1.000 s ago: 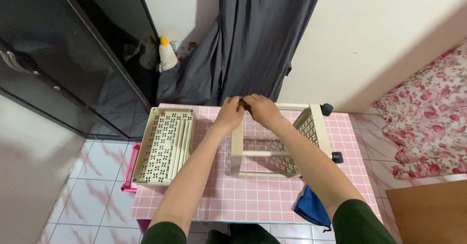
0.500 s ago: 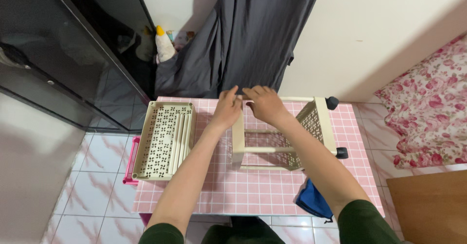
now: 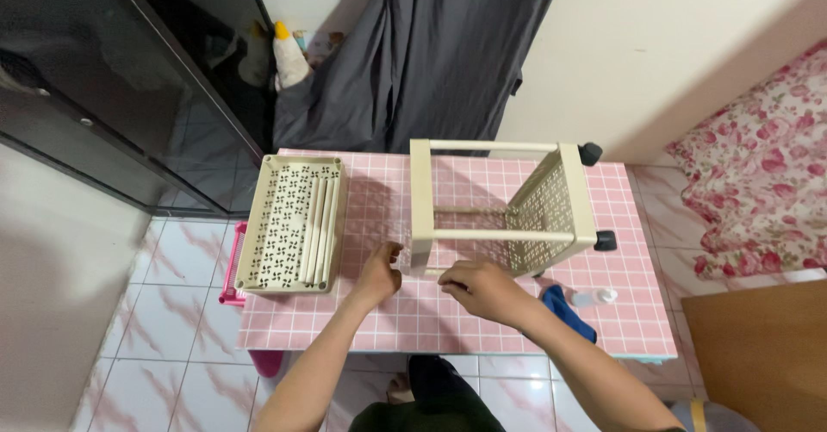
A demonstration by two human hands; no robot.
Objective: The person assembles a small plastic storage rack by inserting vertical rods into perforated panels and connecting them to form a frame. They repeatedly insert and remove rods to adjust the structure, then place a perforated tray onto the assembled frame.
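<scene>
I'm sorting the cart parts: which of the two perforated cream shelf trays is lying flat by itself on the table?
The tray on the left, lying flat with loose rods resting in it. The other perforated tray stands on edge, fixed in the wheeled frame.

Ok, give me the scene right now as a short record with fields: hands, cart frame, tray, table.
left hand: on the table, beside the frame's near left post; grip unclear
right hand: at a thin cream rod below the frame
cart frame: cream, on its side, black wheels at right
tray: cream, perforated, flat at left, rods inside
table: pink grid top
extras: blue cloth, small bottle
</scene>
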